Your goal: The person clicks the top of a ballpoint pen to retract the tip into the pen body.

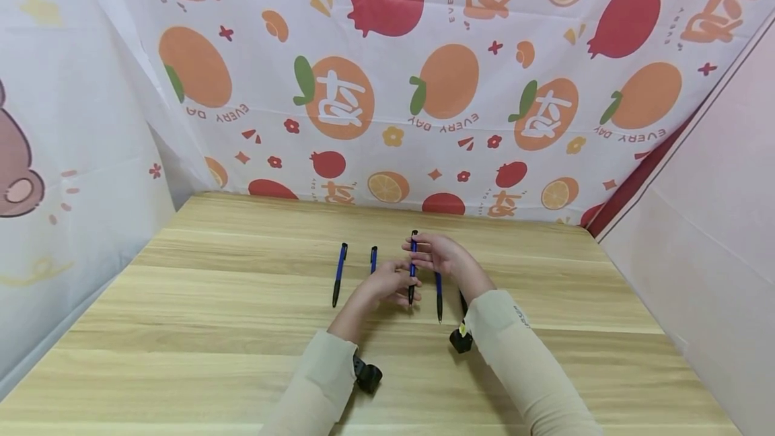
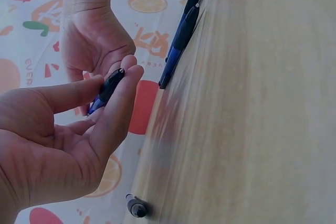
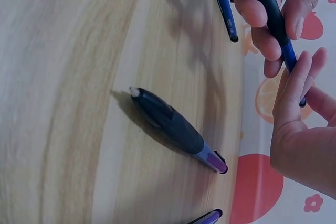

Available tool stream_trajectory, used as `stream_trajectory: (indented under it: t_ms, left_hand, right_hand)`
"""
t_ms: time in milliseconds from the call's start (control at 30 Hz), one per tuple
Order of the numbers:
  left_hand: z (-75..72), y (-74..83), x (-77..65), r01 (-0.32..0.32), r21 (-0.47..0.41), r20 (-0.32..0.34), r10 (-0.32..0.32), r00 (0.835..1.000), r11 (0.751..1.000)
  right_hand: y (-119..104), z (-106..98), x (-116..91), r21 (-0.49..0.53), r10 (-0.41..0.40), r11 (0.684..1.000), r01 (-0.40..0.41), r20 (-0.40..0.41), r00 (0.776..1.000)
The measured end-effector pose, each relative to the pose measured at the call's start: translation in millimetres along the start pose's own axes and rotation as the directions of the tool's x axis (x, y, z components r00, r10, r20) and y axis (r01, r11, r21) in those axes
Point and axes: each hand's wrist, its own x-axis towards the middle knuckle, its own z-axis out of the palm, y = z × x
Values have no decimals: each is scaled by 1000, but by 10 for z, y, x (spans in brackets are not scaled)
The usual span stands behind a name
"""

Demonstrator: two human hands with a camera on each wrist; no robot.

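One blue pen [image 1: 413, 272] is up off the surface [image 1: 200, 328]. The left hand [image 1: 389, 280] pinches it near the tip. The right hand [image 1: 443, 255] touches its top; I can't tell if those fingers pinch. Other pens [image 1: 340, 276] lie on both sides of the fingers.

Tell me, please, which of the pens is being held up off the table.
It is the middle pen in the head view, pinched by the left hand; the other pens lie on the wooden table.
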Motion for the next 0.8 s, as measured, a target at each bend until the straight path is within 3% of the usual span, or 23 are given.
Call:
stream_trajectory:
  t_ms: [333, 800]
  left_hand:
    - [42, 9, -31, -5, 1, -25, 5, 1000, 1000]
    - [63, -13, -24, 2, -3, -26, -2, 1000, 1000]
  right_hand:
    - [21, -9, -11, 3, -9, 1000, 9, 3, 1000]
    - [27, 36, 10, -50, 18, 999, -21, -61, 998]
